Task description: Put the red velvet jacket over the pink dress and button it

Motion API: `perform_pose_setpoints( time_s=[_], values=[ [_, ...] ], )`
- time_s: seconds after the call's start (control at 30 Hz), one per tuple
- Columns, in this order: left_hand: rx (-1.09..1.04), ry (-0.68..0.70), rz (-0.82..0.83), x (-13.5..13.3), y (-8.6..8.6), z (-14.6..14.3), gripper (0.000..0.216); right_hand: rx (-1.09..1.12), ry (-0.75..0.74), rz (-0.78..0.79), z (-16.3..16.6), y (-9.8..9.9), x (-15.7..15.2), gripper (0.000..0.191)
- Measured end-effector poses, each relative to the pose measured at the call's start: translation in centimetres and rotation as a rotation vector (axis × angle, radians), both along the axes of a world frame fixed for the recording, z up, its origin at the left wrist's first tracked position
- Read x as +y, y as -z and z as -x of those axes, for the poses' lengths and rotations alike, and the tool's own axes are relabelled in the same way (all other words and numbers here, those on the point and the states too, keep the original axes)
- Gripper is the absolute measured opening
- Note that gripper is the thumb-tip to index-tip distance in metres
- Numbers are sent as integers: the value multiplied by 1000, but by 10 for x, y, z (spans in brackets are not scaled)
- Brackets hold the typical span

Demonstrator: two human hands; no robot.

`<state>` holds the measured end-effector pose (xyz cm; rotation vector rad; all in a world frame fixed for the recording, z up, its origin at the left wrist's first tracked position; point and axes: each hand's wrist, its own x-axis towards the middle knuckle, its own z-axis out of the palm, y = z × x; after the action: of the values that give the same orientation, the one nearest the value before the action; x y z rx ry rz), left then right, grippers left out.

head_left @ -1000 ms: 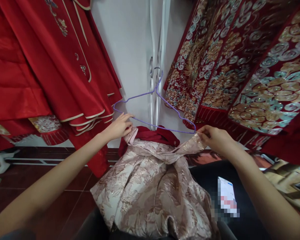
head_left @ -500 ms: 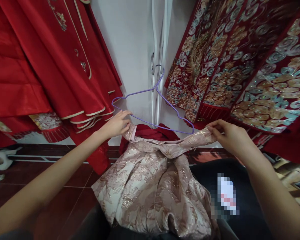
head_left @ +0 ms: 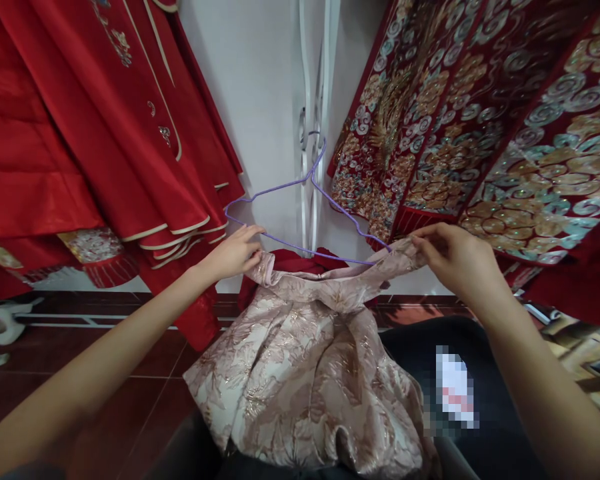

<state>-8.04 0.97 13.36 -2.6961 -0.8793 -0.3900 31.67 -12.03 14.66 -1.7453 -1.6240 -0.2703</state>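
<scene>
A pale pink brocade dress (head_left: 300, 373) with gold threads lies across my lap, its off-shoulder neckline stretched between my hands. My left hand (head_left: 235, 253) pinches the left shoulder band, its fingers close to the lower bar of a purple wire hanger (head_left: 300, 179). My right hand (head_left: 453, 257) grips the end of the right band and holds it up. The hanger's right corner now meets that band, with its tip partly hidden by the cloth. By its hook the hanger hangs from a white metal fitting (head_left: 305, 133).
Red garments (head_left: 150, 133) with cream piping hang at left. An embroidered red garment (head_left: 445, 133) hangs at right. White shoes (head_left: 3, 327) stand on the tiled floor (head_left: 145, 400). A dark rounded object (head_left: 410, 340) with a blurred label is at lower right.
My right hand has raised the right shoulder band slightly, so it covers the hanger's right corner, which showed in front of it before. My left hand has hardly moved.
</scene>
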Motion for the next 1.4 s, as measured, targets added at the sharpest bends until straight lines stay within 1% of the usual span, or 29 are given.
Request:
perform_pose_setpoints(
  time_s=[0.13, 0.27, 0.33, 0.43, 0.53, 0.6, 0.67, 0.7, 0.77, 0.87, 0.9, 0.97, 1.03, 1.1, 1.17, 1.23, 1.4],
  values=[
    [-19, 5, 18, -7, 8, -13, 32, -78, -46, -118, 12, -20, 13, 21],
    [-59, -42, 38, -17, 10, -31, 32, -45, -108, -137, 24, -36, 43, 20],
    [-82, -46, 62, -20, 9, -37, 32, 9, -157, -116, 27, -37, 57, 19],
    [-124, -43, 101, -21, 7, -39, 31, 83, -223, -73, 26, -33, 72, 16],
    [-198, -24, 137, -18, 6, -37, 30, 78, -255, -25, 23, -28, 76, 16],
    [-287, -1, 152, -12, 3, -33, 29, 62, -261, 12, 23, -26, 74, 18],
    [-396, -13, 133, -4, -1, -26, 27, 57, -282, 54, 23, -24, 73, 20],
    [-447, -44, 110, 1, -3, -21, 27, 57, -295, 69, 23, -23, 73, 21],
    [-525, -152, 45, 11, -5, -8, 28, 56, -314, 64, 23, -21, 74, 24],
    [-567, -383, -29, 24, -1, 17, 28, 56, -321, 13, 19, -18, 79, 26],
    [-553, -467, -28, 27, 2, 25, 29, 59, -326, 0, 17, -18, 80, 26],
    [-468, -620, 32, 31, 8, 39, 30, 67, -334, -15, 15, -17, 82, 27],
    [-344, -720, 116, 33, 12, 47, 32, 72, -335, -21, 14, -17, 82, 28],
    [-252, -770, 140, 33, 14, 51, 33, 73, -332, -17, 14, -17, 82, 27],
    [-224, -797, 111, 34, 13, 51, 35, 67, -335, -18, 14, -16, 82, 26],
    [-231, -815, 94, 35, 11, 49, 36, 60, -338, -31, 15, -16, 82, 25],
    [-261, -810, 105, 32, 11, 45, 38, 54, -329, -41, 15, -16, 83, 25]
  ],
)
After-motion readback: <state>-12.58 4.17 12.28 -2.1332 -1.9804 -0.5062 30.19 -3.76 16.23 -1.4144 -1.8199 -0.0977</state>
